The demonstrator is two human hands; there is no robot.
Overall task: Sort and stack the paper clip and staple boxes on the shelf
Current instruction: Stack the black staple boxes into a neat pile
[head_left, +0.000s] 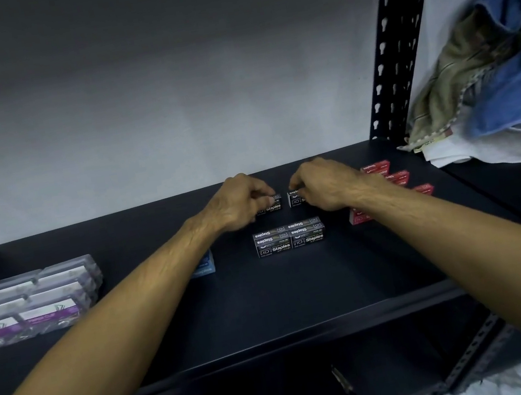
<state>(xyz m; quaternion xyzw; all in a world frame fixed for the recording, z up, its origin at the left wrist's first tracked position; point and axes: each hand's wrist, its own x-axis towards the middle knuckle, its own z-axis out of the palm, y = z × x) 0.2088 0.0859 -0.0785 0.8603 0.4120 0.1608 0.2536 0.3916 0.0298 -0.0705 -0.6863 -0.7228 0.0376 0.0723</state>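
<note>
At the far middle of the shelf (pixel 304 294), the left hand (pixel 239 201) and right hand (pixel 323 184) each pinch a small black staple box (pixel 272 203), (pixel 294 198): likely dense, stiff card, best gripped by the long sides for stacking on the near black pile (pixel 289 236).

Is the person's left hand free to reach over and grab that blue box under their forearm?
Probably not at once. The left hand already pinches a black staples box, so it must let go first. The blue box lies half hidden beneath that forearm, otherwise nothing blocks it.
</note>
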